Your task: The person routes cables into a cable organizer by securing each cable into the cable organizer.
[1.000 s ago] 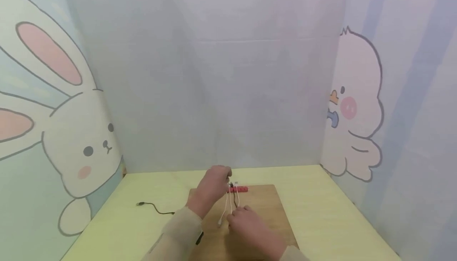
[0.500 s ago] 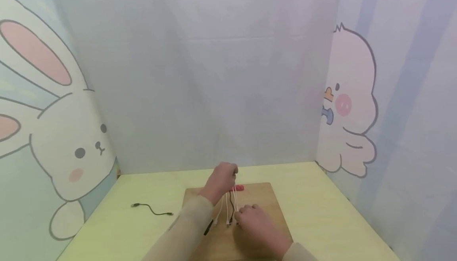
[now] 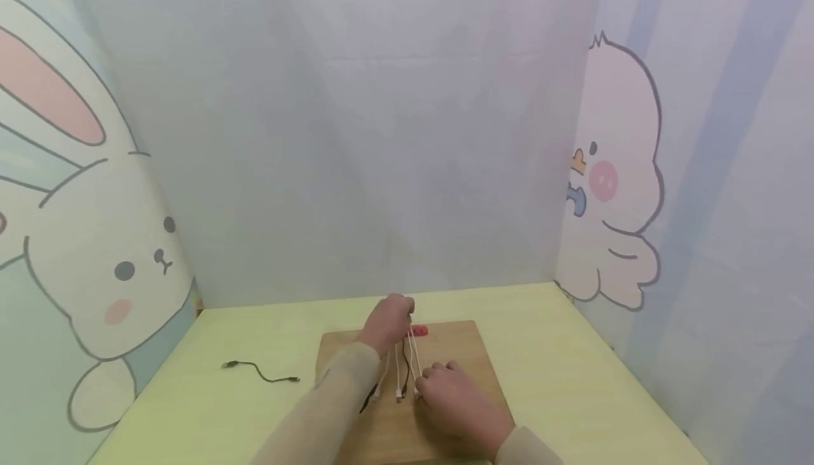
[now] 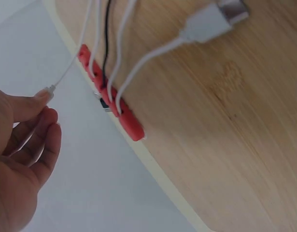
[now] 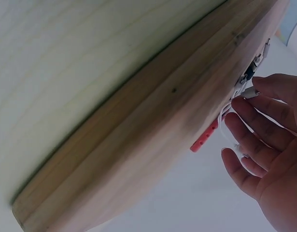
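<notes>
We count one red clip [image 4: 109,94], one board [image 3: 458,359], and five cables in all: three white and one black run through the clip, and one more black cable [image 3: 261,372] lies loose on the table, well apart to the left of our hands.

Our left hand [image 3: 388,320] sits at the far edge of the board, right at the clip. Its fingers [image 4: 30,108] pinch the end of a thin white cable [image 4: 73,60] that leads from the fingertips to the clip's far slots. Beside that cable, the black cable [image 4: 107,29] and two more white ones leave the clip toward us; one of them ends in a white plug [image 4: 213,19] lying flat on the wood.

Our right hand [image 3: 454,398] rests on the board nearer to us, at the cables' loose ends. Its fingers [image 5: 254,128] are loosely curled, and white cable shows among the fingertips; we cannot tell whether they truly hold it or only touch it.

The board is light wood and lies on a pale yellow-green table [image 3: 572,373]. Pale walls close in the table on three sides, with a cartoon rabbit [image 3: 108,267] painted on the left and a cartoon chick [image 3: 613,182] on the right.
</notes>
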{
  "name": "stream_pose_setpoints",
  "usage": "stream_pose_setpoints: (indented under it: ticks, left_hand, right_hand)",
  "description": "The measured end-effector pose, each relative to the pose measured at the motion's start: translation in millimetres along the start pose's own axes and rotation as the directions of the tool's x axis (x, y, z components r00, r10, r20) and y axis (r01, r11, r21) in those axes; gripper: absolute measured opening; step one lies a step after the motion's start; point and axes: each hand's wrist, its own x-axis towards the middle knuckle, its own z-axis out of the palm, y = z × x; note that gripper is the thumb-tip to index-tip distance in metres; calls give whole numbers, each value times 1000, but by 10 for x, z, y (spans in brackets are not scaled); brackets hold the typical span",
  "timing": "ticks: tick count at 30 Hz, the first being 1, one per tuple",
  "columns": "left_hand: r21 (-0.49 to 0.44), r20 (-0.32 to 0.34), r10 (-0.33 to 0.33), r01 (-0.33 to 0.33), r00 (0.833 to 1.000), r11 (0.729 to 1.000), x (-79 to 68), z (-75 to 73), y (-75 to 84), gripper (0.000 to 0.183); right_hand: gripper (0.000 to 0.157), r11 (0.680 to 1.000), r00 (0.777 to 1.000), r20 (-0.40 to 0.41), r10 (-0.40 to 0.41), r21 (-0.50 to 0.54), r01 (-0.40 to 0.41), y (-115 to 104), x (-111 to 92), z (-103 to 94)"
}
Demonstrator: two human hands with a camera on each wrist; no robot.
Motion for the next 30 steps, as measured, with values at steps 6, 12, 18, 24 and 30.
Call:
stream_pose_setpoints:
  ticks: [6,12,18,24,30]
  left_hand:
    - [35,25,16,-17,1000,999,106,132,-83,9]
    - [87,7,62,-63,998,994,184,249,-140,5]
    - [176,3,81,-81,997,981,201,333,-181,20]
    - [206,13,112,-112,994,972,249,394,-183,22]
    - [222,77,93,-108,993,969,324,366,-85,16]
  right_hand:
    - [15,1000,999,35,12,-18,-12,31,28,49]
    - [15,995,999,7,-38,-89,38,28,27,64]
    - [16,977,990,-31,-135,-173,127,10,30,18]
    - [14,982,992,-8,-127,-144,124,30,40,7]
    - [14,975,989,-9,-145,-169,141,45,69,2]
